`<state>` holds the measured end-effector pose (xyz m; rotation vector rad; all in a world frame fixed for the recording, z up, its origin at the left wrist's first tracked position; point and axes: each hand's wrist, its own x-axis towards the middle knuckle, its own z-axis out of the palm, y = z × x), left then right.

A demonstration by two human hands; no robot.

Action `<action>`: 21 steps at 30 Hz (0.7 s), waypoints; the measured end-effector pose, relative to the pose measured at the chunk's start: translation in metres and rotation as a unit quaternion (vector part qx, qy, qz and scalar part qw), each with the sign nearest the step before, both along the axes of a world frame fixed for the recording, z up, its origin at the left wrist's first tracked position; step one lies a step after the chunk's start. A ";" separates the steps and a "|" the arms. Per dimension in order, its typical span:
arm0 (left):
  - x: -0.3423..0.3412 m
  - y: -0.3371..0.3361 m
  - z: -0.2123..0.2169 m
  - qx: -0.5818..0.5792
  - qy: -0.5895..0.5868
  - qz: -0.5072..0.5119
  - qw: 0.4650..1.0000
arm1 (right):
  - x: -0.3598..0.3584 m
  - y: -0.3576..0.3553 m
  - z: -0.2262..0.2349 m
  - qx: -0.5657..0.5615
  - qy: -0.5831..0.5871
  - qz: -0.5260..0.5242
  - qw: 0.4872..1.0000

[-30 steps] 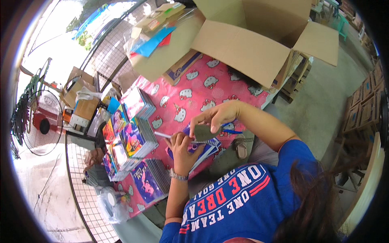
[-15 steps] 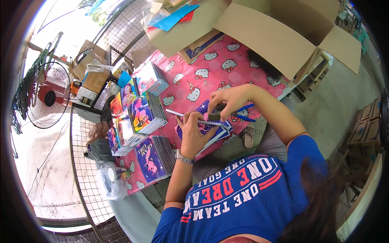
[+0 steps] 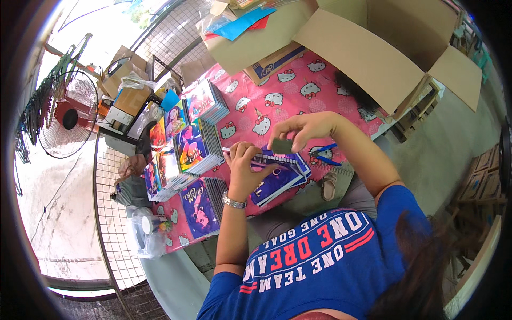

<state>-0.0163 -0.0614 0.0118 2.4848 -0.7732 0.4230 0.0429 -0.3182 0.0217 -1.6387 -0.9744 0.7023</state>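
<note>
A purple spiral notebook [image 3: 273,186] lies at the table's front edge, on other notebooks whose white edges show at its right. My left hand [image 3: 246,166] holds it by the bound edge, thumb on the cover, fingers over the white coil strip. Above the coil, my right hand [image 3: 308,130] pinches a small dark green block [image 3: 281,146]; what the block is I cannot tell. A narrow gap seems to separate it from the coil. Just right of the notebook lie blue-handled pliers [image 3: 326,156].
Stacks of colourful notebooks [image 3: 189,146] stand on the left of the pink patterned table [image 3: 285,98]. A large open carton [image 3: 362,48] is at the far right, with blue and red sheets [image 3: 245,22] at the back. A fan [image 3: 69,117] stands at far left; a plastic bag [image 3: 144,234] is near left.
My right hand has lifted the green block off the coil and a little up. My left hand has shifted slightly left along the bound edge, baring more cover. The whole view has shifted somewhat.
</note>
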 end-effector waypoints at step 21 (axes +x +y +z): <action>0.007 0.006 -0.008 -0.049 0.021 0.037 0.998 | 0.018 0.025 -0.001 0.103 0.135 0.063 0.983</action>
